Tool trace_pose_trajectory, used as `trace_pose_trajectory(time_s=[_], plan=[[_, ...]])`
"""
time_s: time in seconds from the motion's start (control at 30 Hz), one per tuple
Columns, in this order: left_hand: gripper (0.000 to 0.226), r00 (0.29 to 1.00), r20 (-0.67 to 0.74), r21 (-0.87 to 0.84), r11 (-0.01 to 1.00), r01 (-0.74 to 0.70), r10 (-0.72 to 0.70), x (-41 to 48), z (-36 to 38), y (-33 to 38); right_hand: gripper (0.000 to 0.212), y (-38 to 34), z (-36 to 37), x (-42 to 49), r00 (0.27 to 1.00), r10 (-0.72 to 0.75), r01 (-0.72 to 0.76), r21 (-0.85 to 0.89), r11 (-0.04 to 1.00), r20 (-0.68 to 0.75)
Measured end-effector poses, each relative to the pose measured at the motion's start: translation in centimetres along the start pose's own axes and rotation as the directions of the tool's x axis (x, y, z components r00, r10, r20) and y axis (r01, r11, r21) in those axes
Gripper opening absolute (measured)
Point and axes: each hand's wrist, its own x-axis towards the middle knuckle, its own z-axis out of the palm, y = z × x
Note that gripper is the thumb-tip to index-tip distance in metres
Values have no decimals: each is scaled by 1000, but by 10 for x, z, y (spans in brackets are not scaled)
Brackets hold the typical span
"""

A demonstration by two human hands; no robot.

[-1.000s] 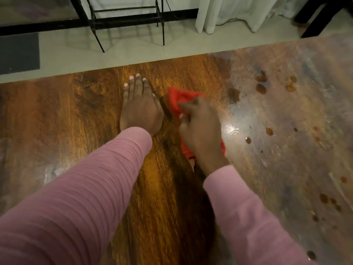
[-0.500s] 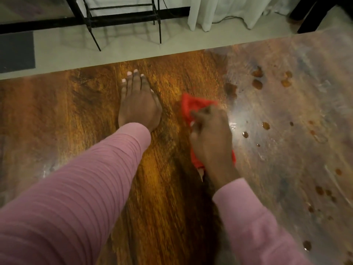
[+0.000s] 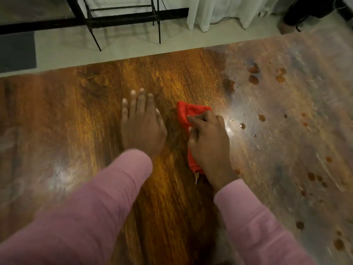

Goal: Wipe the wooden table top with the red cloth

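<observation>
The wooden table top (image 3: pixel 80 115) fills most of the view, glossy brown on the left, dull and smeared on the right. My right hand (image 3: pixel 209 142) presses the bunched red cloth (image 3: pixel 188 113) onto the wood near the middle; a red corner shows beyond my fingers and a strip below my palm. Just left of the cloth, my left hand (image 3: pixel 142 127) lies flat, palm down, fingers spread, holding nothing. Both arms wear pink sleeves.
Brown liquid drops (image 3: pixel 254 79) and smaller splashes (image 3: pixel 261 118) dot the right half of the table. Beyond the far table edge are a pale floor, a black metal frame (image 3: pixel 122 20), a white curtain (image 3: pixel 219 10) and a dark mat (image 3: pixel 17 49).
My right hand has slid the red cloth toward me and slightly right over the wood. The left hand stays flat on the table beside it.
</observation>
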Motion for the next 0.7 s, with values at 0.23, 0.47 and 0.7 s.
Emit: trace_pose_trajectory(time_s=[0.23,0.47,0.7], plan=[[62,988,153,46,998,-44,36,-78,8,18,32,4,-8,-15,995,90,-90,9,996,-35],[66,982,185,78,996,-39,24,-76,12,18,31,32,-28,-41,995,-85,88,-70,994,52],[66,983,183,87,996,-29,13,-77,13,19,32,14,-23,-44,994,108,-108,-60,992,-1]])
